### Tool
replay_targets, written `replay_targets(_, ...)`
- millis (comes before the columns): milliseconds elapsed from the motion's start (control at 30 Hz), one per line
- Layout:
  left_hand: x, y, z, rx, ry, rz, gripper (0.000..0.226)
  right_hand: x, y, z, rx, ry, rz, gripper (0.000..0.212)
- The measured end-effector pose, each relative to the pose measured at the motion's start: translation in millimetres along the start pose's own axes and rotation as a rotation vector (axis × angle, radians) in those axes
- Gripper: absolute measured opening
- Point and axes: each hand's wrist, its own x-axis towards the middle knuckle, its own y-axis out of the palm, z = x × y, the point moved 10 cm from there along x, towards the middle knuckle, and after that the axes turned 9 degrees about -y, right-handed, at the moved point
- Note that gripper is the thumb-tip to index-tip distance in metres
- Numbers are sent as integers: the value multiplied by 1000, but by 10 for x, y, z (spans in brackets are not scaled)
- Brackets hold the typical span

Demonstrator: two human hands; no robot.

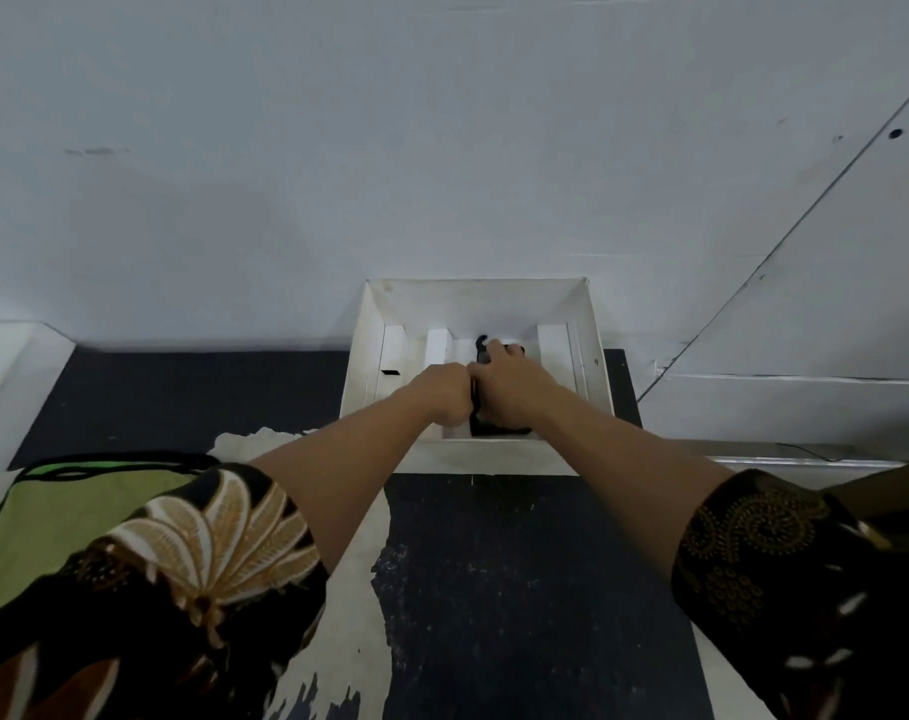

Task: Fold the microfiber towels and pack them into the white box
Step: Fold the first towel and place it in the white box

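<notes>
Because your right hand (pixel 504 387) grips and covers the towel (pixel 494 427) in the box (pixel 364 366), little shows; left hand (pixel 444 394) curled, hold unclear; room lies left.

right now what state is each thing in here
white cardboard box, open, no lid on
black microfiber towel, folded, inside the box, under both hands
left hand, fingers curled on the towel's edge
right hand, atop the towel, fingers curled round it
green cloth with black trim, lying outside the box, partly hidden by a sleeve
</notes>
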Motion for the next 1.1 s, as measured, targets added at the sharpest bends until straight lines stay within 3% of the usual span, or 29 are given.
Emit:
replay_targets(133, -66, -67, 115, -1, 7, 13, 23, 27, 241, 50, -22, 62, 193, 57)
replay_targets(367, -106, 3, 259, -73, -8, -31, 38, 27, 250, -185, 81, 188, 185, 55)
replay_targets(533, -211, -80, 225, -103, 28, -72, 13, 37, 269, -210, 113, 201, 240, 54)
replay_targets(600, -275, -143, 213, -96, 53, -103, 38, 17, 266, -175, 130, 193, 252, 54)
replay_targets(767, -447, -308, 273, -113, 51, -166, 44, -149, 104, -133, 239, 217, 232, 67)
replay_targets(967, -809, -476, 322, -72, 100, -264, 47, -505, -321, -15, 287, 250, 133, 53)
replay_targets(1100, -1141, -512, 546, 18, 107, -343, 49, -819, -587, 193, 309, 305, 31, 57)
